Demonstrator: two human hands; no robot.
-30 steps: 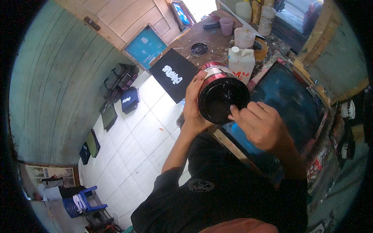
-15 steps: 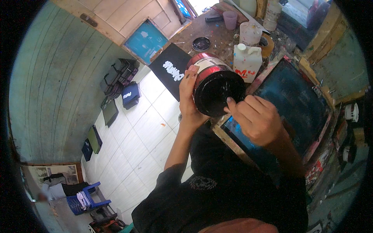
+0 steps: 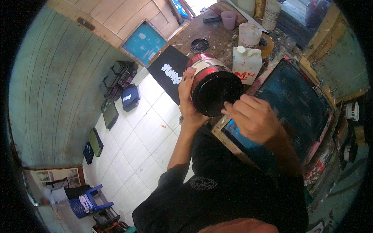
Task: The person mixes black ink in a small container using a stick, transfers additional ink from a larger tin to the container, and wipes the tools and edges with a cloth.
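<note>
My left hand wraps round the side of a red metal can with a pale label. The can is tilted so that its round, black-coated opening faces me. At the opening's lower right edge is my right hand, its fingers curled and the fingertips at the rim. Whatever those fingers may pinch is hidden or too small to make out. Behind the can lies a black flat panel with white lettering. Under my right forearm is a wood-framed printing screen with a dark blue mesh.
On the stained table stand a white jug, a tape roll, a white tub and a pink cup. A dark round lid lies there too. Dark bags and a blue chair are at the left.
My right hand has shifted slightly left and down along the can's rim. The can has moved a little left in view, still in my left hand.
</note>
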